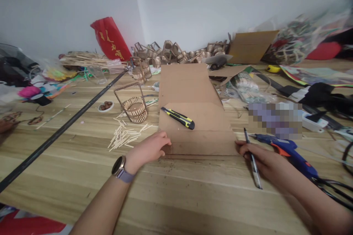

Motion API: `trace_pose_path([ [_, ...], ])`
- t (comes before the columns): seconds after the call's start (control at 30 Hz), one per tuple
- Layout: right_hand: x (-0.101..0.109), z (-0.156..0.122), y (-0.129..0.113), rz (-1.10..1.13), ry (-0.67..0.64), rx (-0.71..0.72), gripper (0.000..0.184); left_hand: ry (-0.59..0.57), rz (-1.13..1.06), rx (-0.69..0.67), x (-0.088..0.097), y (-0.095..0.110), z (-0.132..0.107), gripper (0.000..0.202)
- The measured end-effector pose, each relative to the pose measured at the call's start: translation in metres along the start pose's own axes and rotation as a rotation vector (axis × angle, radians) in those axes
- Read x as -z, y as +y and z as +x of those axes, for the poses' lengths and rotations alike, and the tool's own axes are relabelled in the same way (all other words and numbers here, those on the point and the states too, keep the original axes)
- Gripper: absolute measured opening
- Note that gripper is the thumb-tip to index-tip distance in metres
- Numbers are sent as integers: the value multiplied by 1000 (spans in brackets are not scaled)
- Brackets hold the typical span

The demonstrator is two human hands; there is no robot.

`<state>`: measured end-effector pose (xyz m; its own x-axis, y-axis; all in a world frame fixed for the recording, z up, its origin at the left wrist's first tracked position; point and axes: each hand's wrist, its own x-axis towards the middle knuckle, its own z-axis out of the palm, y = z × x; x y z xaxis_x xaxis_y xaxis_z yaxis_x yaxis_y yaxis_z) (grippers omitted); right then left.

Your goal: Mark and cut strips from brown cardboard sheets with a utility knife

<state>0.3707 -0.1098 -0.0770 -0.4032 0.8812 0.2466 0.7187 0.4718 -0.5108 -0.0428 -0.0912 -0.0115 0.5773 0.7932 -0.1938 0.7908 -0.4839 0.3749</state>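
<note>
A folded piece of brown cardboard (184, 91) lies in front of me. My left hand (154, 147), with a watch on its wrist, has its fingers and thumb closed on the cardboard's near left corner. A black pen (253, 170) is held in my right hand (252, 152), tilted across the fingers, while the fingertips touch the near right corner. On the cardboard rests a yellow and black utility knife (178, 118). Left of it stands a small handled basket of wooden sticks (135, 109), with loose short sticks (124, 137) scattered close by.
A blue hot glue gun (292, 150) lies beyond my right hand. A black bar (66, 121) crosses the table on the left, near a small bowl of brown pieces (106, 106). Many small baskets (171, 53) and a red bag (111, 38) line the wall. Another person's hand (6, 125) shows at far left.
</note>
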Motion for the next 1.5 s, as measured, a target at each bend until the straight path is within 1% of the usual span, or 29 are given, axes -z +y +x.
trace_pose_path([
  [0.13,2,2,-7,4,-8,-28,18,-3,-6,-1,-1,-1,0,37],
  [0.27,3,1,-9,7,-27,-45,19,-1,-2,-4,-1,-1,0,39],
  [0.43,3,2,-10,-4,-31,-62,19,-38,-31,-11,-1,4,-1,55],
  [0.53,2,4,-11,-15,-21,-18,19,-52,-34,-19,-2,5,-1,60],
  [0.67,2,5,-13,-44,7,39,20,-62,-21,-6,0,7,-1,59],
  [0.93,-1,3,-7,-41,13,24,20,-68,30,10,6,12,-1,59],
  [1.13,-5,4,-1,-46,67,85,22,-63,30,13,6,12,-1,57],
  [1.23,-5,3,-3,-60,63,103,21,-56,31,5,6,11,-1,57],
  [1.37,-5,4,-7,-62,66,72,20,-57,33,6,6,11,-2,58],
  [1.5,-4,5,-12,-78,61,82,19,-51,32,3,5,10,-1,57],
])
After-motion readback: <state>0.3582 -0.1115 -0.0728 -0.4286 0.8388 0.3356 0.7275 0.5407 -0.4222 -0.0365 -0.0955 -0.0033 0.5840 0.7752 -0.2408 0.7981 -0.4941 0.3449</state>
